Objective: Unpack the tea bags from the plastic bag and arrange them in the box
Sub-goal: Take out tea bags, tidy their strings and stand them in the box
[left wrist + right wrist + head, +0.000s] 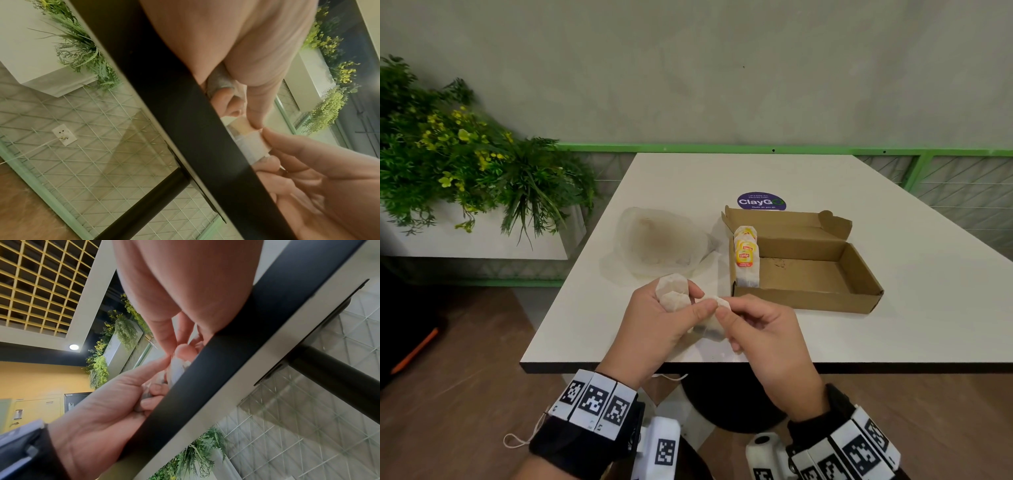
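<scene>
Both hands point(717, 320) pinch tea bags point(710, 317) near box point(808, 274).

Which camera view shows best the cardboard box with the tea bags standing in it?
The head view: the whole open cardboard box shows on the table, tea bags upright at its left end. Both wrist views look from under the table edge; no box shows there.

Open brown cardboard box point(825, 274) right of the tabletop's centre, row of upright yellow-tagged tea bags point(745, 257) at its left end, crumpled clear plastic bag point(657, 240) just left, loose tea bags point(674, 294) held near the front edge
</scene>
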The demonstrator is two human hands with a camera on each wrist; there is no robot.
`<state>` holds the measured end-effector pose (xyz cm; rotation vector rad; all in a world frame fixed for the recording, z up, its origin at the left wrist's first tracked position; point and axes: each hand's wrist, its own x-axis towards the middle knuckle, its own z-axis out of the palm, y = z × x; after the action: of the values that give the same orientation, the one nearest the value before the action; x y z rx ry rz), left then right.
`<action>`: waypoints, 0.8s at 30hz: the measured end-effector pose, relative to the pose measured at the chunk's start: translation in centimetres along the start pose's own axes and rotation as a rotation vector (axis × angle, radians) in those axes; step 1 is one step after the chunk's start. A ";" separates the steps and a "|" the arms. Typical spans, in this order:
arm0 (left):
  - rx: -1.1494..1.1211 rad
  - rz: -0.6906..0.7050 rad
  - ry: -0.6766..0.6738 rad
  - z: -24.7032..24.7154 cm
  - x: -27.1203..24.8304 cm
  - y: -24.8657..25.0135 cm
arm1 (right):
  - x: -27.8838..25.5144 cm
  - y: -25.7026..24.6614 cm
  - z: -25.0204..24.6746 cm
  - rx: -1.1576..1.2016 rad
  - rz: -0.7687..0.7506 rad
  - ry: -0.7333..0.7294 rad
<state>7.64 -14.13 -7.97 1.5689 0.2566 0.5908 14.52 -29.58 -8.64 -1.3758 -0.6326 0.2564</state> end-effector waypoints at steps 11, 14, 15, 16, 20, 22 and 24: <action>0.034 -0.008 0.005 0.5 -0.6 0.8 | -0.3 0.3 0.6 -0.033 -0.007 0.009; -0.009 -0.033 -0.033 0.5 -0.5 0.8 | -0.2 0.6 0.9 -0.060 -0.034 0.075; -0.012 -0.036 -0.035 0.4 -0.5 0.7 | -0.2 0.7 1.0 -0.050 -0.034 0.106; -0.008 -0.034 -0.041 0.4 -0.5 0.6 | -0.1 0.7 1.0 -0.041 -0.032 0.136; 0.018 -0.053 -0.029 0.3 -0.5 0.7 | 0.1 0.7 1.3 -0.038 -0.045 0.186; 0.018 -0.074 -0.004 0.2 -0.5 0.6 | 0.3 0.7 1.2 -0.029 -0.028 0.194; -0.008 -0.098 0.007 0.0 -0.3 0.5 | 0.4 0.9 1.0 -0.056 -0.007 0.183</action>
<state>7.29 -14.36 -7.52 1.5377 0.3344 0.5201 14.47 -28.33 -9.29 -1.4323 -0.4956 0.1060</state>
